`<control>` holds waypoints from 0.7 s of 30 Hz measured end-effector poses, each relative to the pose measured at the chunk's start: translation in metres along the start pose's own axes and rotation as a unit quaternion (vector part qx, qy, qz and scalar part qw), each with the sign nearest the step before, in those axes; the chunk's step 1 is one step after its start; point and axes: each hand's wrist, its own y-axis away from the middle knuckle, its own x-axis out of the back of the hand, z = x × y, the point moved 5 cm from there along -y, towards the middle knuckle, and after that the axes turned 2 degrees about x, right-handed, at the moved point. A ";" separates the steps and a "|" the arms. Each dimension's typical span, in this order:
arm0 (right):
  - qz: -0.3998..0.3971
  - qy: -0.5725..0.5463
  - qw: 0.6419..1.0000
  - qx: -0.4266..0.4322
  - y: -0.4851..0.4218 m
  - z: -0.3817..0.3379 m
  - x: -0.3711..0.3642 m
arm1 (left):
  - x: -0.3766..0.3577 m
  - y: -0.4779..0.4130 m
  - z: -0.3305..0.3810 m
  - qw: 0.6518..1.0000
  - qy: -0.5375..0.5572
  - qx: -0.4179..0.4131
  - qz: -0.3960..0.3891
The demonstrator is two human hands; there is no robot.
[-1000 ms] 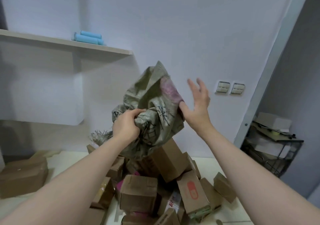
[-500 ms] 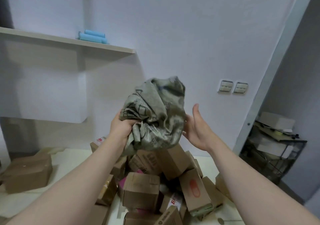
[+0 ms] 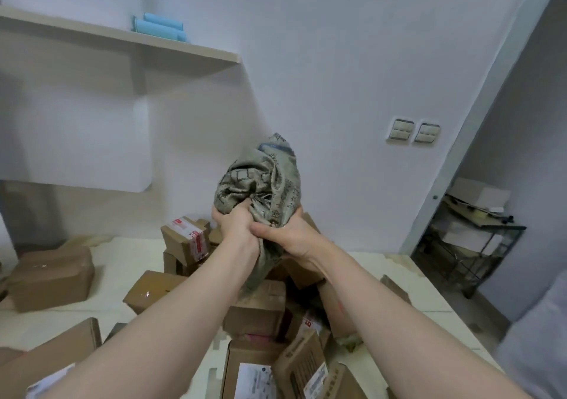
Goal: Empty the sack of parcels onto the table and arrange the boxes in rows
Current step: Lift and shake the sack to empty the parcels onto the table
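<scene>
A grey-green woven sack (image 3: pixel 264 180) is crumpled into a tight bundle above the table. My left hand (image 3: pixel 234 226) grips it from the left and my right hand (image 3: pixel 296 239) grips it from the right, the two hands pressed together. Below them several brown cardboard boxes (image 3: pixel 254 312) lie in a loose heap on the pale table (image 3: pixel 122 260). One box with red tape (image 3: pixel 185 237) sits on top at the back of the heap.
A larger brown parcel (image 3: pixel 52 276) lies at the table's left. A wall shelf (image 3: pixel 122 39) carries blue rolls (image 3: pixel 159 27). A metal rack (image 3: pixel 469 239) with stacked cardboard stands right of the table, beyond a door frame. Light switches (image 3: pixel 414 131) are on the wall.
My right hand has closed onto the sack, which was open beside it before. Both hands have squeezed the sack into a smaller bundle and lowered it.
</scene>
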 end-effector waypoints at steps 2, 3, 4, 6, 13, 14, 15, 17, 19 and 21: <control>0.023 0.019 1.000 0.008 -0.004 0.017 -0.006 | 0.001 -0.008 -0.010 0.989 -0.011 0.104 -0.101; 0.048 0.032 0.998 0.019 -0.004 0.023 -0.007 | 0.003 -0.011 -0.018 0.977 -0.012 0.154 -0.144; 0.081 0.057 0.995 0.030 -0.001 0.024 -0.006 | 0.007 -0.007 -0.020 0.970 -0.021 0.172 -0.168; 0.143 0.097 0.985 0.028 0.011 0.024 -0.005 | 0.015 0.002 -0.021 0.961 -0.043 0.179 -0.209; 0.151 0.199 0.968 0.016 0.013 0.035 -0.010 | 0.061 -0.025 -0.011 0.970 -0.152 0.131 -0.135; 0.134 0.214 0.967 0.019 0.008 0.035 -0.016 | 0.071 -0.036 -0.004 0.975 -0.171 0.099 -0.101; 0.120 0.242 0.963 0.019 0.003 0.034 -0.024 | 0.082 -0.045 0.007 0.977 -0.196 0.052 -0.069; 0.104 0.324 0.940 0.021 -0.009 0.032 -0.042 | 0.103 -0.054 0.032 0.963 -0.264 -0.040 -0.020; 0.079 0.367 0.926 0.040 -0.021 0.027 -0.066 | 0.121 -0.058 0.062 0.949 -0.297 -0.104 0.027; 0.014 0.376 0.922 0.096 -0.034 0.016 -0.102 | 0.137 -0.071 0.092 0.941 -0.296 -0.155 0.057</control>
